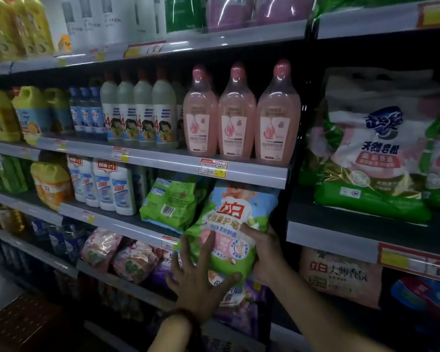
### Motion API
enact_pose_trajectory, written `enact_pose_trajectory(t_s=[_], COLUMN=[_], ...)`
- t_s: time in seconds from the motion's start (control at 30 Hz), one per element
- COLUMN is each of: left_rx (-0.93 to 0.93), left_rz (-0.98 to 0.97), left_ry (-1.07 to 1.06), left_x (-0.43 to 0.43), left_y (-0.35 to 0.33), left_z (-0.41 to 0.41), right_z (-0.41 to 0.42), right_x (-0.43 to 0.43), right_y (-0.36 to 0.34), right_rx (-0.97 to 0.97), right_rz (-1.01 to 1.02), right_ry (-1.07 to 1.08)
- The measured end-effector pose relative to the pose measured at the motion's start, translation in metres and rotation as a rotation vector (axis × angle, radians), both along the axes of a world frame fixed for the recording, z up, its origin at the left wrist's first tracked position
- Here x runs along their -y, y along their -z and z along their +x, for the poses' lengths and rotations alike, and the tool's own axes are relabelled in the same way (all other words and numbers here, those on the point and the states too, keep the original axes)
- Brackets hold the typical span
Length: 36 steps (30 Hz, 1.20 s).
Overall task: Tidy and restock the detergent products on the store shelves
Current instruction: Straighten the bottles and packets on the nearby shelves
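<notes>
A green, blue and white bag of soap powder stands upright at the right end of the third shelf, its top tucked under the shelf above. My left hand spreads over its lower left front, thumb under the bottom edge. My right hand grips its right side, thumb on the front. Another green bag lies just to its left, back side showing.
Three pink bottles stand on the shelf above, with white bottles to their left. White and blue bottles fill the left of the third shelf. Large powder bags sit in the right bay. Floral bags lie below.
</notes>
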State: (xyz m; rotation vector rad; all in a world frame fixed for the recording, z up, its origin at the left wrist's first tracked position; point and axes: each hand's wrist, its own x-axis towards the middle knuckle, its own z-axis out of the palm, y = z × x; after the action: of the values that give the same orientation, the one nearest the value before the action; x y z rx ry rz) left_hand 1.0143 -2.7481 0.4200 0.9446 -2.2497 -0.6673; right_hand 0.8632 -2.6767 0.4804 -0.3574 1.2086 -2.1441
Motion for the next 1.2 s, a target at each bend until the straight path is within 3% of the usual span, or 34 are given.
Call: enact_pose_trajectory(t_s=[0.17, 0.27, 0.43, 0.63, 0.73, 0.83, 0.97, 1.07, 1.2], left_rx=[-0.016, 0.064, 0.260, 0.286, 0.325, 0.373, 0.107, -0.079, -0.050], left_rz=[-0.071, -0.122, -0.147, -0.172, -0.131, -0.113, -0.067, -0.093, -0.186], left_ry=[-0.013, -0.010, -0.026, -0.003, 0.041, 0.121, 0.235, 0.172, -0.060], left_x=[0.032, 0.047, 0.039, 0.035, 0.037, 0.049, 0.078, 0.102, 0.126], left_y=[-0.010, -0.015, -0.003, 0.003, 0.002, -0.001, -0.004, -0.012, -0.033], left_z=[-0.041, -0.070, -0.090, -0.085, -0.080, -0.074, -0.050, -0.039, -0.046], right_z=[-0.028, -0.049, -0.045, -0.022, 0.002, 0.013, 0.011, 0.012, 0.006], right_x=[0.035, 0.058, 0.068, 0.042, 0.032, 0.027, 0.016, 0.015, 0.023], right_y=[-0.019, -0.027, 0.021, 0.026, 0.031, 0.039, 0.033, 0.025, 0.002], right_rx=[-0.134, -0.248, -0.651, -0.855, -1.214, -1.587, -1.819, -1.819, -1.783], right_rz=[0.031, 0.090, 0.578, 0.781, 0.939, 1.054, 1.329, 1.394, 1.480], right_ry=[0.077, 0.140, 0.483, 0.487, 0.529, 0.423, 0.108, -0.032, -0.181])
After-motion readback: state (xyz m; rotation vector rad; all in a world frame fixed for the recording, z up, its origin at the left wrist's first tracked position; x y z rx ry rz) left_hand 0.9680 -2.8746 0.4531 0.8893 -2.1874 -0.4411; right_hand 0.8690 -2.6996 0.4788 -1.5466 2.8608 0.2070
